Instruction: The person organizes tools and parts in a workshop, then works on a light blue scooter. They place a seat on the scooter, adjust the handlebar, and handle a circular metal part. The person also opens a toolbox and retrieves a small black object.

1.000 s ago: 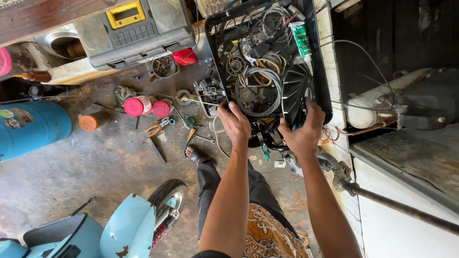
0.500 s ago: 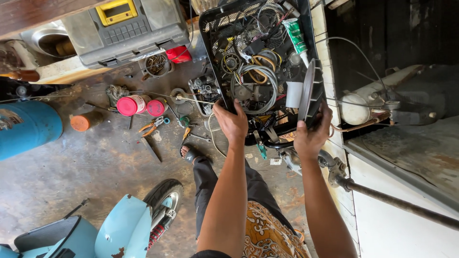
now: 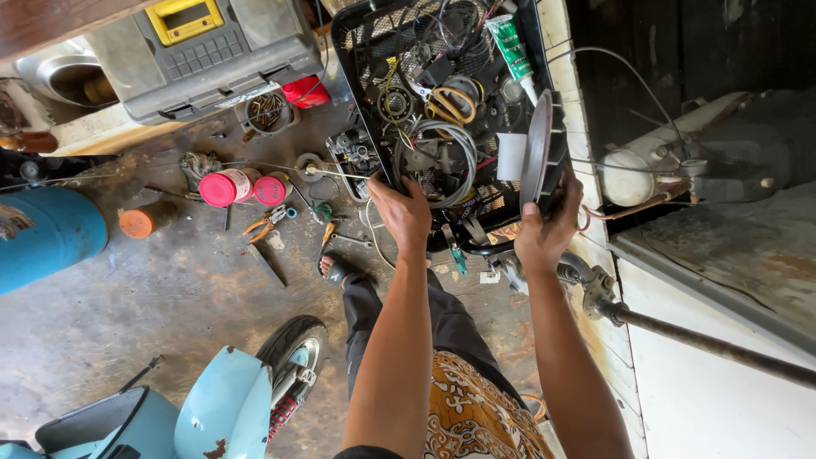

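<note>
A person looks down at a black plastic crate (image 3: 357, 51) full of old parts. The crate has a mesh floor and open walls with holes. It stands on the ground, tipped up toward the person, next to a white wall (image 3: 722, 399).

The left hand (image 3: 404, 212) rests on the near edge of the crate. Its fingers curl down over the rim and hold it. Just past that hand lies a coil of grey cable (image 3: 438, 157). More wires, a yellow loop and small metal bits are piled in the crate. A green and white tube (image 3: 512, 44) lies near the far corner.

The right hand (image 3: 544, 234) is closed around a round grey disc (image 3: 540, 153). The disc is flat and stands on its edge at the right side of the crate. It looks like metal, with a black ribbed part behind it.

On the dirty floor to the left are two pink cans (image 3: 242, 187), orange pliers (image 3: 268, 223) and a grey toolbox (image 3: 204, 55) with a yellow handle. A blue tank (image 3: 47, 238) lies further left. A light blue scooter (image 3: 221, 408) is parked near the person's legs.
</note>
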